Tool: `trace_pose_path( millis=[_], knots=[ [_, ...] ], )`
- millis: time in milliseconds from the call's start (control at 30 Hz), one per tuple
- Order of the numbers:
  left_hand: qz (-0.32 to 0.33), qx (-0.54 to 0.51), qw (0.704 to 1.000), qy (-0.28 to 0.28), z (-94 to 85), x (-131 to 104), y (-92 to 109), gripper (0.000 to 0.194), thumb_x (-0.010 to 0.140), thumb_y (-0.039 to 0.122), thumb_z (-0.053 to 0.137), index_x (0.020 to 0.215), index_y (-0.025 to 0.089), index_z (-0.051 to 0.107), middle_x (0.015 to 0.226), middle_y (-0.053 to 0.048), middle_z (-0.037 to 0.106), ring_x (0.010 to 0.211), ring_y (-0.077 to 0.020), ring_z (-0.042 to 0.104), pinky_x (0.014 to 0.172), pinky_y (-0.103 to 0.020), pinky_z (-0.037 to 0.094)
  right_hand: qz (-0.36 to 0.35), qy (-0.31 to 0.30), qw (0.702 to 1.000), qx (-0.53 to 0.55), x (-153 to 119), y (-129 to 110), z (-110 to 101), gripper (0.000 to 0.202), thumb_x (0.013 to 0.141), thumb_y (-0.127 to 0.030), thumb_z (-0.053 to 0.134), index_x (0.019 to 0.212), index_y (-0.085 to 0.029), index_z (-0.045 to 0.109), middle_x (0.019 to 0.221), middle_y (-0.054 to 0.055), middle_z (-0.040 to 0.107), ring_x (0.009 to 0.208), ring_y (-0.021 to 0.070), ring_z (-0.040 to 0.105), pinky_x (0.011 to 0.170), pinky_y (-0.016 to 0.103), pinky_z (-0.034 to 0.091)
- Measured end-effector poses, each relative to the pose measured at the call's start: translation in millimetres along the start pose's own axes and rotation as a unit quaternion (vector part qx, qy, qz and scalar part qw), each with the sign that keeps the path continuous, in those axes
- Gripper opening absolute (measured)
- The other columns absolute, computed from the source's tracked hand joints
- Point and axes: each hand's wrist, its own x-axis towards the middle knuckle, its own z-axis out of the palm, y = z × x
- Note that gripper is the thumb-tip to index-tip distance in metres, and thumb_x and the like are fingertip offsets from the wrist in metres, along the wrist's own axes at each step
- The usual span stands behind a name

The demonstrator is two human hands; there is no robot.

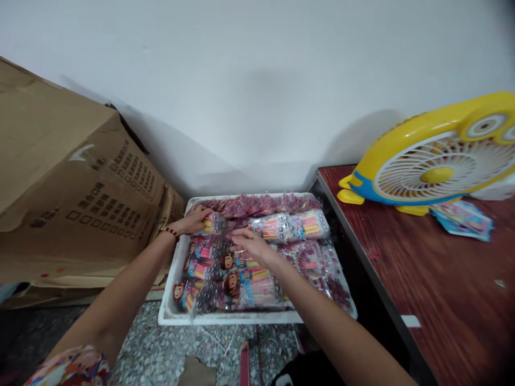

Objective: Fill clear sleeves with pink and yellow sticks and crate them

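Note:
A white shallow tray (257, 318) holds several clear plastic packets printed with cartoon figures, with pink and yellow stick-like contents. At the tray's back left, my left hand (193, 220) has its fingers closed on the left end of one packet (214, 223). My right hand (254, 248) is over the middle of the tray, fingers stretched out and slightly apart, with nothing visible in them. Just beyond it lie shiny packets (309, 224). Closer to me, a packet with a brown-haired figure (251, 287) lies flat. The fingertips of my left hand are partly hidden.
Tall cardboard boxes (92, 198) stand against the tray's left side. To the right is a dark red wooden table (438, 279) bearing a yellow fan (438, 155) and colourful wrappers (462, 219). A white wall (257, 96) rises behind the tray.

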Motion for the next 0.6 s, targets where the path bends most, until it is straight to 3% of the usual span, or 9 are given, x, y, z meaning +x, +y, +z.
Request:
trace_pose_path(
  millis=[100,233,433,600],
  knots=[
    [-0.023,0.006,1.0,0.02,6.4,-8.4,-3.3,0.079,0.063,0.036,0.072,0.137,0.021,0.051,0.128,-0.014,0.053,0.122,-0.0352,0.047,0.106,-0.048,0.036,-0.043,0.012,0.997,-0.056,-16.2,4.0,-14.7,0.019,0.074,-0.027,0.071,0.088,-0.022,0.06,0.088,-0.001,0.063,0.076,0.0151,0.068,0.06,0.024,0.049],
    [-0.126,-0.027,0.981,0.147,18.2,-23.9,-2.4,0.089,0.065,0.021,0.062,0.149,0.014,0.032,0.141,-0.019,0.039,0.134,-0.0404,0.034,0.112,-0.056,0.028,-0.084,0.018,0.992,-0.094,-34.8,9.0,-26.2,0.02,0.074,-0.035,0.069,0.088,-0.022,0.063,0.082,-0.003,0.062,0.073,0.016,0.068,0.061,0.025,0.048],
    [-0.173,-0.145,0.959,0.172,49.0,-29.1,7.2,0.074,0.065,0.009,0.049,0.139,0.015,0.049,0.134,-0.016,0.054,0.133,-0.0345,0.043,0.116,-0.05,0.029,-0.123,0.044,0.988,-0.088,-72.1,10.3,-42.3,0.026,0.073,-0.042,0.07,0.088,-0.022,0.067,0.086,0.0,0.067,0.076,0.0193,0.069,0.066,0.03,0.048],
    [-0.199,-0.206,0.942,0.175,62.6,-29.1,11.3,0.073,0.066,0.008,0.045,0.139,0.014,0.05,0.134,-0.013,0.06,0.127,-0.0298,0.052,0.113,-0.048,0.038,-0.111,0.068,0.99,-0.052,-101.0,19.4,-59.6,0.029,0.069,-0.044,0.074,0.085,-0.02,0.069,0.086,0.001,0.07,0.074,0.0184,0.068,0.067,0.03,0.048]
  ],
)
